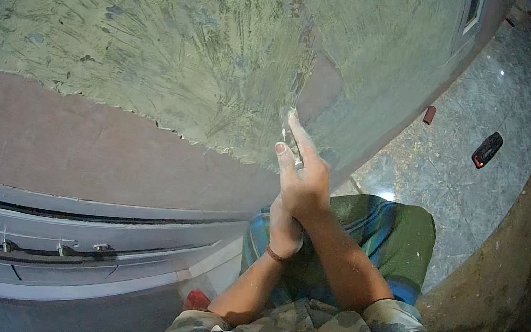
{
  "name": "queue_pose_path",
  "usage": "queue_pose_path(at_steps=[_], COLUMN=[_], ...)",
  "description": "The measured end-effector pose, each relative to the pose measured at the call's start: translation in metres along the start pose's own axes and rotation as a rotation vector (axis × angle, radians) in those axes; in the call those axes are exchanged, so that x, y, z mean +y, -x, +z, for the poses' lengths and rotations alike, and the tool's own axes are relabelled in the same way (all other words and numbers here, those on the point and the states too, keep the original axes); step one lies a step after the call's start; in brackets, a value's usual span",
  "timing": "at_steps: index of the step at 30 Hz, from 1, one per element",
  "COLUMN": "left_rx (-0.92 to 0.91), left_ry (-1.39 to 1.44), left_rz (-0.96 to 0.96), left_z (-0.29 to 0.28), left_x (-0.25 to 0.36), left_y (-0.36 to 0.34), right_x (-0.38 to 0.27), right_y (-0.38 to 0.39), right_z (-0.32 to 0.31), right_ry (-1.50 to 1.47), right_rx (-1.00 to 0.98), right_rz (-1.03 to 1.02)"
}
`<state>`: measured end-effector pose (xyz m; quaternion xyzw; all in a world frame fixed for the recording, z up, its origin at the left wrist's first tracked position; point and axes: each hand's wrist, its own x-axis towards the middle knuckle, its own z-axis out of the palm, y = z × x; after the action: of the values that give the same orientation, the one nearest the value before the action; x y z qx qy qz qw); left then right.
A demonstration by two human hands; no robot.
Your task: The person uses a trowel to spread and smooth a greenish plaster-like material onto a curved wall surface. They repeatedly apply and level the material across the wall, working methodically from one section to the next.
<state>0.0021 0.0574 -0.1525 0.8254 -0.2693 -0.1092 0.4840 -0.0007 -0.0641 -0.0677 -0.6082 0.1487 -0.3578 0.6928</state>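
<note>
My right hand (308,183) lies against my left hand (283,228), the two pressed together in front of the wall. The right hand's fingers stretch forward, dusted with white powder, and its thumb sits apart from the index finger. Most of the left hand is hidden behind the right, its fingers included. A dark band (275,256) circles the left wrist. Just beyond the fingertips is a wall coated in rough greenish plaster (178,62). I cannot make out any tool in either hand.
Below the plaster's ragged edge runs a pinkish wall strip (69,135), then a grey frame with latches (71,250). On the dusty floor (445,173) at right lie a black-and-red device (487,150) and a reddish cylinder (429,114). Something red (196,300) is near my left elbow.
</note>
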Motion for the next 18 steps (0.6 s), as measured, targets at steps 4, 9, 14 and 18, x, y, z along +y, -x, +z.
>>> queue_pose_path(at_steps=[4, 9, 14, 18], left_rx=[0.012, -0.082, -0.036, -0.168], left_ry=[0.189, -0.127, 0.196, -0.109], left_rz=[-0.058, -0.114, -0.228, -0.229], left_z=[-0.001, 0.0, 0.003, 0.001], left_x=[0.013, 0.026, 0.025, 0.016], left_y=[-0.004, -0.012, -0.009, -0.013], right_x=[-0.008, -0.011, -0.009, -0.008], right_y=[-0.004, -0.008, -0.008, -0.008], right_z=[0.001, -0.002, -0.002, -0.002], right_ry=[-0.008, 0.04, 0.089, 0.011], right_rx=[0.025, 0.02, -0.016, 0.044], right_rz=[-0.004, 0.109, 0.105, 0.067])
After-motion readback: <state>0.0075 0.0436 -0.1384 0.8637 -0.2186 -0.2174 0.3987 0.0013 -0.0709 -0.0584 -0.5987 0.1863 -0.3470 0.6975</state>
